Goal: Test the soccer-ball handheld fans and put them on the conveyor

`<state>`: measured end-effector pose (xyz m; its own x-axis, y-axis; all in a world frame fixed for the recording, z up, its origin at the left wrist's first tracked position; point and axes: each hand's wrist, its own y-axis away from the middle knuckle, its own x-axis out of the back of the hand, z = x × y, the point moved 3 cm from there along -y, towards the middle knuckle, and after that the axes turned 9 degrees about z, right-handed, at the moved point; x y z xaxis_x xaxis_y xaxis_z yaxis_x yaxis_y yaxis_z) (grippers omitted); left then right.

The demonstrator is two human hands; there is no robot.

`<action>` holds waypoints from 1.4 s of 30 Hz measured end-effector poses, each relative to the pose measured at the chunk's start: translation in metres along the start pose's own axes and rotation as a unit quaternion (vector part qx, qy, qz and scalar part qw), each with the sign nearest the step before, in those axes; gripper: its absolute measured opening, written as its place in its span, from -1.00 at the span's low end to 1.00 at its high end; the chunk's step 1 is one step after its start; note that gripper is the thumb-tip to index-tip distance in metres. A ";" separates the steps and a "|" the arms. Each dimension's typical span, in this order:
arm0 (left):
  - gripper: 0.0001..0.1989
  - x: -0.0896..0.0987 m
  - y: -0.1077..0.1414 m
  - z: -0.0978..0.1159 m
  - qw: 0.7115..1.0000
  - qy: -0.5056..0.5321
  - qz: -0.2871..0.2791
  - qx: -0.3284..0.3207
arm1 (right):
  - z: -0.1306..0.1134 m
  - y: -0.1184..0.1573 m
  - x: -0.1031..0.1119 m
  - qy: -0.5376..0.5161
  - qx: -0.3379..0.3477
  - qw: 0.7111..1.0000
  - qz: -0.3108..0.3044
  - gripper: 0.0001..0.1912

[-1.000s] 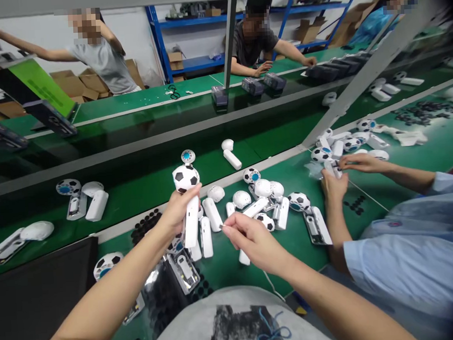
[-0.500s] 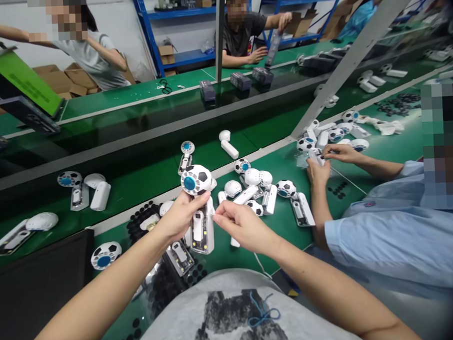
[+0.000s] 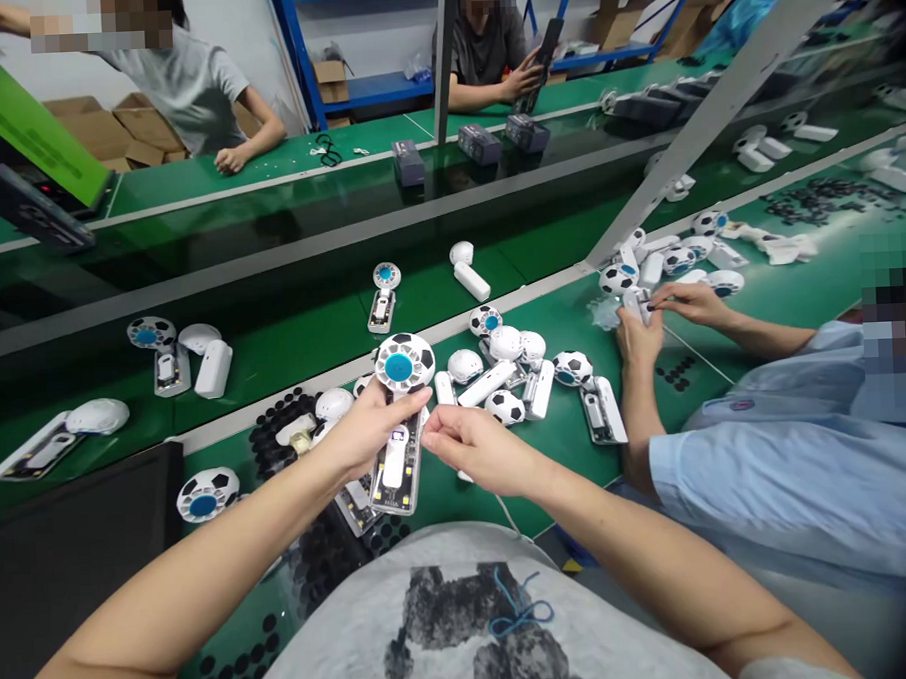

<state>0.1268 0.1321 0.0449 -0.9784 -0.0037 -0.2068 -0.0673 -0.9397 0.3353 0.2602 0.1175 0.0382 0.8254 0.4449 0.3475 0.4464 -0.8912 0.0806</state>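
My left hand (image 3: 367,428) grips a small handheld fan (image 3: 394,472) near its neck. The fan has a round football-patterned head with a blue centre and a clear-fronted handle showing circuit parts. A small display on the handle is lit. My right hand (image 3: 480,448) is closed in a pinch against the handle's right side; what its fingertips hold is hidden. Below that wrist hangs a thin white cable (image 3: 508,514). More white fans (image 3: 500,377) lie close together just beyond my right hand. Behind my left forearm lies another fan (image 3: 359,504), partly covered.
Black round pads (image 3: 277,427) are spread at left, beside a dark tray (image 3: 79,556). A fan (image 3: 383,297) lies on the green belt ahead. At right a co-worker's hands (image 3: 640,336) handle a fan. A slanted metal post (image 3: 714,118) rises nearby; two people sit across.
The held fan has turned so its handle front faces me, and its display is now lit. My right fingers stay at its side. Across the belt, one person's arm has come down to the table.
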 end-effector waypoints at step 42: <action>-0.75 0.261 -0.168 0.011 0.856 -0.149 0.495 0.035 | 0.030 -0.017 0.033 -0.044 -0.159 0.985 0.055 -0.60</action>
<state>-0.1193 0.2925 -0.0551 -0.5691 -0.6885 0.4495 0.8212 -0.5042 0.2673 0.2903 0.1505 0.0206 0.8956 0.3380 0.2893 0.2336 -0.9107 0.3408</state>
